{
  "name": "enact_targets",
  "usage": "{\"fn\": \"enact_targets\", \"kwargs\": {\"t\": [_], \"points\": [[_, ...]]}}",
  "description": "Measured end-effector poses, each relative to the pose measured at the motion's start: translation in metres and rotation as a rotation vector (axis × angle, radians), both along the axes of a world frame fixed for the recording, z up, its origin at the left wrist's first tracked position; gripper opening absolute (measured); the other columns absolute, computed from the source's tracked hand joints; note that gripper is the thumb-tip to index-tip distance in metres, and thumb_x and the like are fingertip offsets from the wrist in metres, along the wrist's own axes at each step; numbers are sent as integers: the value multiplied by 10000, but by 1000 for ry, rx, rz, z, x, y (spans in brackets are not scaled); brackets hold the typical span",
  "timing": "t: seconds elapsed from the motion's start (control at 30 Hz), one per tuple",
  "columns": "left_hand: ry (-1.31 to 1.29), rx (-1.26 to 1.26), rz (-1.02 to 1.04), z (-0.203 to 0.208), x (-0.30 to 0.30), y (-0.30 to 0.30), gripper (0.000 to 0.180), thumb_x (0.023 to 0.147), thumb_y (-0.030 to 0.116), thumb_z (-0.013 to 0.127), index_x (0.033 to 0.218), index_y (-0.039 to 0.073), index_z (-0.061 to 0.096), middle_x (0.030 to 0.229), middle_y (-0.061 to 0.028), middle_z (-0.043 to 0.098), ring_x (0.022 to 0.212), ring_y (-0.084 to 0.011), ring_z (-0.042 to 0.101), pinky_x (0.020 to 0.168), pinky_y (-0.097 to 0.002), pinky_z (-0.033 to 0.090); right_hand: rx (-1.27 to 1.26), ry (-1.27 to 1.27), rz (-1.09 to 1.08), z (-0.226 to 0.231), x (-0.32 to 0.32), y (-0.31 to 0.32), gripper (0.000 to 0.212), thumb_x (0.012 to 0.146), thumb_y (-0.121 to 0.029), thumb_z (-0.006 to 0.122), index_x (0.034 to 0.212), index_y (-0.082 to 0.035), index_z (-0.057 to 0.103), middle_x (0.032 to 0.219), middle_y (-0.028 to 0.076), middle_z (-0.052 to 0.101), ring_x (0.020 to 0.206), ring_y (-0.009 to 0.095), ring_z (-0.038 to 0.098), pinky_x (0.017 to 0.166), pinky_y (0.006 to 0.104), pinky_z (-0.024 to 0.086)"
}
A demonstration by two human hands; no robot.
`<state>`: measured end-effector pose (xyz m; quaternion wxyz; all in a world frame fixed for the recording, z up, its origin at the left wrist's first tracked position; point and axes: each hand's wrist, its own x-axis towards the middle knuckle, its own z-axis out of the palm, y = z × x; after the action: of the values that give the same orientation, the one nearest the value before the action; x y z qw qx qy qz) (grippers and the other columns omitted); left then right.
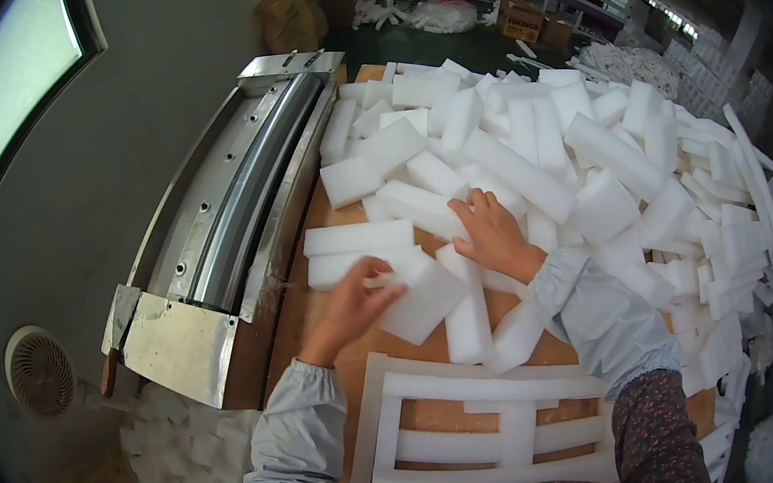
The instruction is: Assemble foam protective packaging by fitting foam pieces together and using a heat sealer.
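"How far along is this?"
"White foam strips (516, 433) lie set out as a frame on the near side of the table (321, 219), so that part looks done; the heap of loose blocks (530, 156) beyond seems unused."
"And the grip?"
"Cannot tell: the left hand (349, 312) curls at 1 square block (425, 300), the right hand (499, 239) spreads at the end of 1 long block (416, 207)."

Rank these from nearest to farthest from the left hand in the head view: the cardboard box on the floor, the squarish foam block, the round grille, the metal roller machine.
From the left hand:
1. Squarish foam block: right beside it.
2. Metal roller machine: to its left.
3. Round grille: farther left, past the machine.
4. Cardboard box: far background, right.
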<state>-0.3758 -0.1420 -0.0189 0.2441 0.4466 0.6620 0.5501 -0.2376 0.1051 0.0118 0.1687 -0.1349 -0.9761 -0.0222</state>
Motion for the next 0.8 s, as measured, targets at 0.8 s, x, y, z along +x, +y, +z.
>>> {"fn": "enact_targets", "kwargs": {"t": [0.8], "points": [[223, -273, 6, 2, -162, 185, 380, 756, 272, 794, 1024, 24, 691, 1095, -181, 632, 1089, -298, 575, 898, -390, 480, 447, 180, -338, 151, 120, 67, 538, 765, -90, 728, 1271, -48, 552, 1129, 143, 504, 1009, 332, 540, 836, 416, 492]]}}
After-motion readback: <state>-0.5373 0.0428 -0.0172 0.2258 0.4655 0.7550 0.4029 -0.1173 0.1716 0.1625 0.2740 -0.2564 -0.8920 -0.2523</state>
